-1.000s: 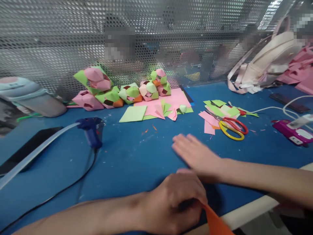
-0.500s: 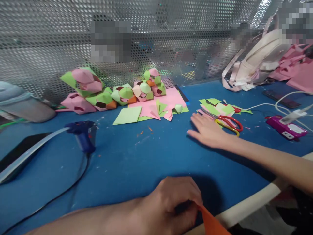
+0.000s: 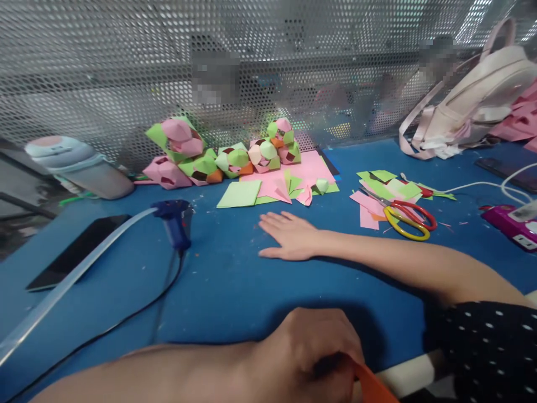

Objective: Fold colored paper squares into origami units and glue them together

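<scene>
My left hand [image 3: 314, 352] is closed on a strip of orange paper [image 3: 375, 386] at the front edge of the table. The strip hangs down to the right and runs out of the frame. My right hand [image 3: 289, 236] lies flat on the blue tabletop [image 3: 226, 280], palm down, fingers spread, pointing left. Beyond its fingertips is a pale green paper square [image 3: 240, 194]. Pink paper sheets [image 3: 310, 167] with folded pieces lie farther back. Right of the hand, scissors [image 3: 411, 219] with red and yellow handles rest on paper scraps [image 3: 369, 210].
A blue glue gun [image 3: 176, 224] with a long glue stick stands left, its black cord trailing forward. Behind it are a dark phone-like slab [image 3: 79, 252] and a tumbler [image 3: 84, 165]. Folded paper balls [image 3: 201, 167] line the mesh panel. A purple power strip [image 3: 512, 224] and backpack [image 3: 470, 106] are right.
My right hand has swept left across the table from beside the scissors, over where small orange bits lay. My left hand keeps its hold on the orange paper. The view has shifted left.
</scene>
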